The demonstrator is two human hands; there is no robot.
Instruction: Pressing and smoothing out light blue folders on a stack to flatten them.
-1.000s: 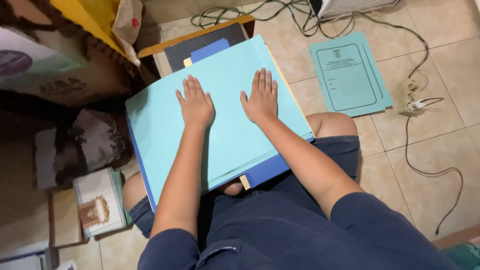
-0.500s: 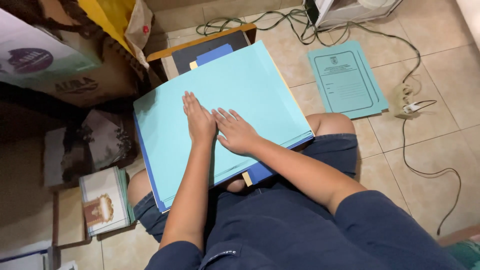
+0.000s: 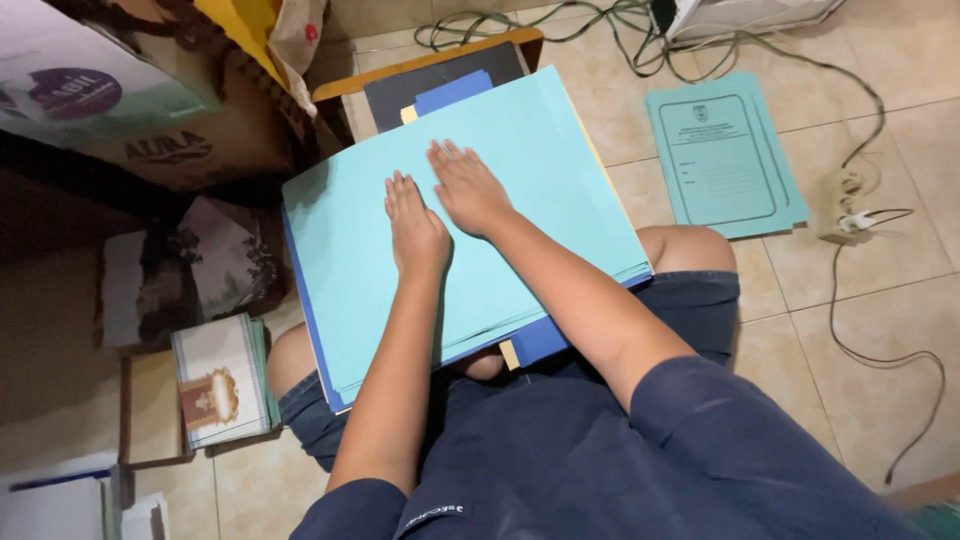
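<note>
Tiled floor (image 3: 700, 290) carries a teal printed folder (image 3: 722, 152), power strip (image 3: 842, 203) with cables, booklet stack (image 3: 222, 380), cardboard boxes (image 3: 150, 110).

A stack of light-blue paper folders (image 3: 520, 150) lies flat, slightly askew, across the lap.

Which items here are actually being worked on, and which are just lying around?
In hand:
left hand and right hand, flat on the light blue folder stack on the lap.

Lying about:
printed blue folder on floor
power strip
cardboard box
booklet stack
</note>
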